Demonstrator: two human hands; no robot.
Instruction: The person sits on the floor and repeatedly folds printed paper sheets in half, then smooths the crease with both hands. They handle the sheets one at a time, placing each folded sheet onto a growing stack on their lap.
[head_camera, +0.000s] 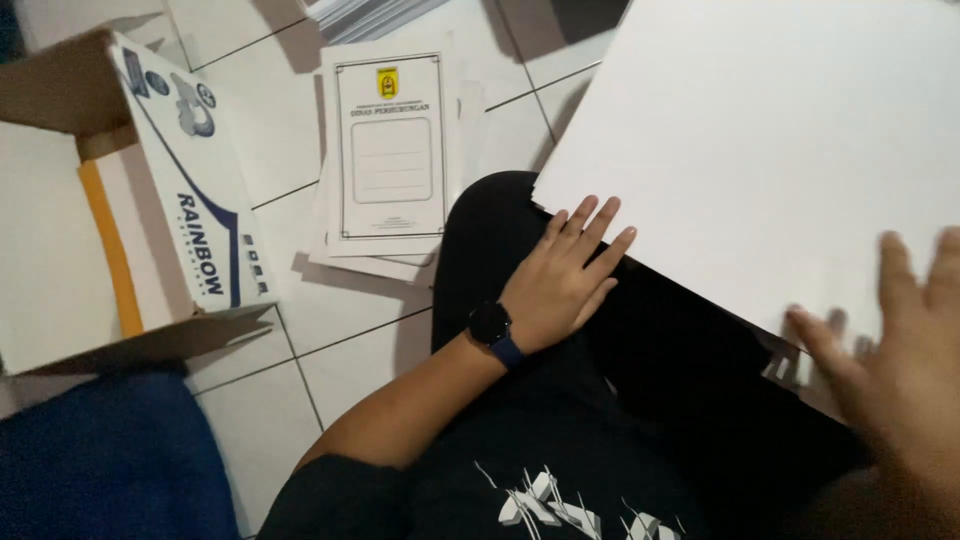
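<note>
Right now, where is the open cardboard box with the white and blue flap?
In the head view, the open cardboard box sits on the white tiled floor at far left, left of the printed white folders, above a blue cloth.

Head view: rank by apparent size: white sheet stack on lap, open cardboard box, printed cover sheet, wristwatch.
1. White sheet stack, though nearest the camera
2. Open cardboard box, partly cut off
3. Printed cover sheet
4. Wristwatch

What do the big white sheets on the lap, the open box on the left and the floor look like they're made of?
The white sheets look like matte paper or thin card: flat, thin edges, no shine, with the left hand at their edge and the blurred right hand on them. The open box seems to be cardboard, with brown raw flaps and a printed white side. The floor looks like glossy white tile with dark grout lines.
</note>
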